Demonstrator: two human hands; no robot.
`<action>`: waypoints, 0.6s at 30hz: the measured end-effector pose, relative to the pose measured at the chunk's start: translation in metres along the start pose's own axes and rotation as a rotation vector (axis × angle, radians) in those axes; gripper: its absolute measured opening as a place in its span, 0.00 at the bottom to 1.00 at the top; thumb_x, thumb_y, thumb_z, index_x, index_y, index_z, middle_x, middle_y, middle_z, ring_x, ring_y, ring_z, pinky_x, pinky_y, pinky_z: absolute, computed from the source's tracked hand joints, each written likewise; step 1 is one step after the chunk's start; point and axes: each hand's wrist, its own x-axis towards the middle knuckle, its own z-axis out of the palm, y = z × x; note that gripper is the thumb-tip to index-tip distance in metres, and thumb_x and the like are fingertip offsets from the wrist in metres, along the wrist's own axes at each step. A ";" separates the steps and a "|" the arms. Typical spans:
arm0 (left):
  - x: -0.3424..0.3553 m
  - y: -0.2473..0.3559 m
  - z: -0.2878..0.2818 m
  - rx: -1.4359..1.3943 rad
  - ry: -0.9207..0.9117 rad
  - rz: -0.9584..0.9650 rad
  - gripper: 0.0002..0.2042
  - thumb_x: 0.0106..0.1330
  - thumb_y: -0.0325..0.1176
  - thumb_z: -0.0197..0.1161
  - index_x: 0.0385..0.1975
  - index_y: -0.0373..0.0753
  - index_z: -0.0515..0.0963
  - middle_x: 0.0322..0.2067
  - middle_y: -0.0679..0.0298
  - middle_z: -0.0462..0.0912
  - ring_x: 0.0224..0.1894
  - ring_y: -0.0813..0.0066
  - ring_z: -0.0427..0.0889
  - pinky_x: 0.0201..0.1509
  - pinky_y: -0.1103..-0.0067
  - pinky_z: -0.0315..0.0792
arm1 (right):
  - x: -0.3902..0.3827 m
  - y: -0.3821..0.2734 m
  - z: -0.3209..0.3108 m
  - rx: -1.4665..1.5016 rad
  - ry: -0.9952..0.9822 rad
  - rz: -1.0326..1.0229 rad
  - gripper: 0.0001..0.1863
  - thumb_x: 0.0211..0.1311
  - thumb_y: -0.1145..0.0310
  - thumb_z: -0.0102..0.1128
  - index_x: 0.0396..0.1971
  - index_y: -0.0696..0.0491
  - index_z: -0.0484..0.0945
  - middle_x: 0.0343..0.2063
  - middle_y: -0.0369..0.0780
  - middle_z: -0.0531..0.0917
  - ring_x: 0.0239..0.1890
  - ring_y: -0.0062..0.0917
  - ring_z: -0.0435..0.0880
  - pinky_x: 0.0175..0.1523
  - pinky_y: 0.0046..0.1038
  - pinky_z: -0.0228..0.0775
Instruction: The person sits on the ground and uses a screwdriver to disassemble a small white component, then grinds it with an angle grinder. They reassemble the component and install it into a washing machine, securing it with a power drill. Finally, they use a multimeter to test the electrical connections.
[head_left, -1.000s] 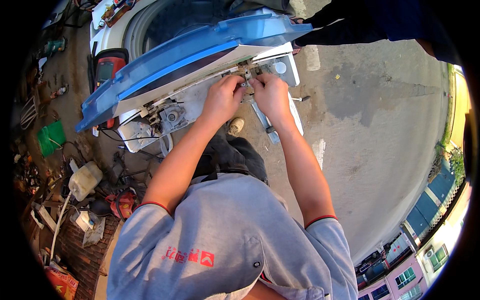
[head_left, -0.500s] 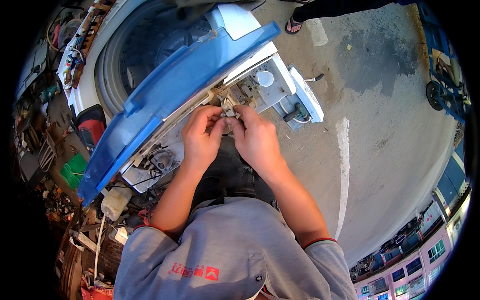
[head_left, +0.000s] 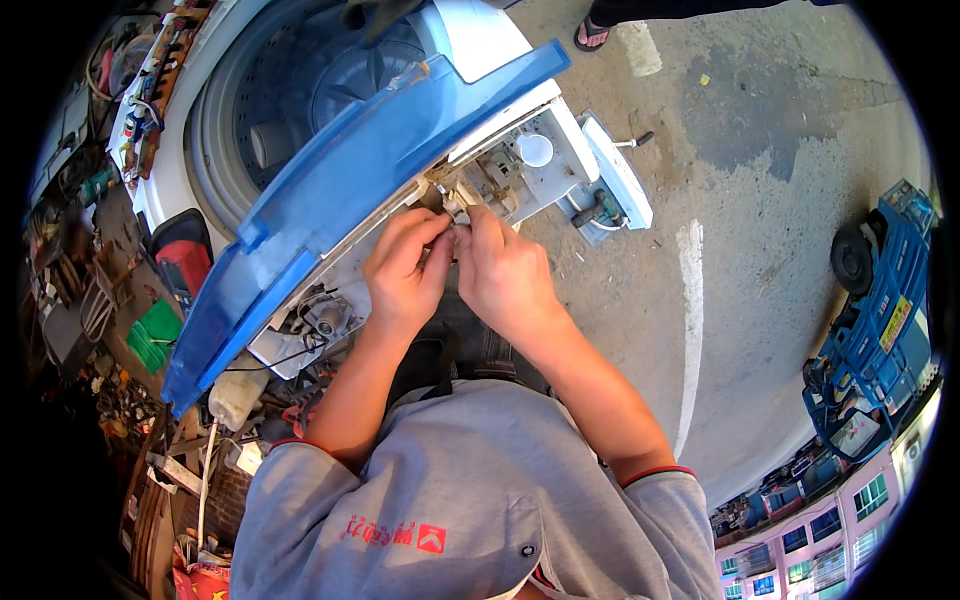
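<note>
My left hand (head_left: 408, 268) and my right hand (head_left: 507, 272) meet at the front edge of an opened top-loading washing machine. Both have thumb and fingers pinched on a small off-white plastic part (head_left: 460, 203), whose exact kind I cannot make out. My fingertips partly cover it. Behind it lies the machine's uncovered inner ledge (head_left: 560, 165), with small fittings and a round white cup-shaped piece (head_left: 535, 150). The translucent blue lid (head_left: 370, 150) slants across in front of the drum (head_left: 300, 95).
A white panel (head_left: 622, 175) with a dark green tool (head_left: 600, 210) sits right of the machine. A red and black case (head_left: 184, 258), a green bundle (head_left: 155, 335) and scrap lie left. A sandalled foot (head_left: 592, 35) stands at the top; a blue truck (head_left: 885, 310) is far right.
My hands stay pinched at the same spot, with the right fingers shifted slightly left. The blue truck has come further into view at the right.
</note>
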 end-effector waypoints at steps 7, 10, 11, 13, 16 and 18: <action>0.005 0.008 0.003 0.030 0.056 0.017 0.09 0.53 0.17 0.66 0.34 0.32 0.80 0.34 0.59 0.80 0.28 0.75 0.80 0.28 0.83 0.74 | 0.000 0.001 -0.001 -0.043 0.002 0.000 0.09 0.58 0.72 0.55 0.36 0.62 0.72 0.20 0.51 0.79 0.20 0.45 0.80 0.23 0.40 0.73; 0.005 0.009 0.000 0.044 0.045 0.027 0.09 0.53 0.17 0.66 0.34 0.32 0.80 0.34 0.59 0.80 0.28 0.74 0.80 0.29 0.82 0.74 | 0.002 -0.003 -0.005 -0.095 -0.050 0.036 0.10 0.60 0.71 0.56 0.37 0.61 0.73 0.21 0.52 0.80 0.22 0.46 0.81 0.25 0.40 0.74; 0.005 0.008 0.000 0.042 0.039 0.032 0.09 0.53 0.17 0.66 0.34 0.32 0.80 0.34 0.59 0.80 0.28 0.74 0.80 0.29 0.82 0.74 | 0.003 -0.004 -0.006 -0.114 -0.068 0.045 0.09 0.60 0.71 0.56 0.37 0.61 0.73 0.20 0.52 0.80 0.22 0.46 0.81 0.25 0.41 0.74; 0.005 0.005 0.000 0.026 0.033 0.020 0.09 0.52 0.17 0.66 0.34 0.33 0.81 0.34 0.60 0.80 0.29 0.73 0.80 0.30 0.81 0.74 | 0.004 -0.006 -0.006 -0.129 -0.060 0.052 0.09 0.60 0.71 0.56 0.35 0.61 0.73 0.20 0.52 0.80 0.21 0.47 0.81 0.25 0.41 0.73; 0.006 0.010 -0.001 -0.019 0.016 -0.056 0.09 0.53 0.18 0.66 0.34 0.34 0.81 0.33 0.60 0.80 0.28 0.71 0.80 0.31 0.80 0.74 | 0.010 -0.002 -0.012 -0.091 -0.100 0.058 0.09 0.60 0.69 0.57 0.31 0.61 0.74 0.19 0.53 0.79 0.22 0.48 0.80 0.25 0.41 0.72; 0.005 0.006 -0.001 -0.003 0.031 -0.043 0.09 0.53 0.19 0.66 0.34 0.34 0.81 0.34 0.59 0.80 0.29 0.68 0.80 0.32 0.78 0.74 | 0.020 -0.008 -0.022 -0.024 -0.198 0.123 0.10 0.59 0.71 0.55 0.23 0.62 0.72 0.18 0.56 0.78 0.23 0.51 0.80 0.31 0.44 0.74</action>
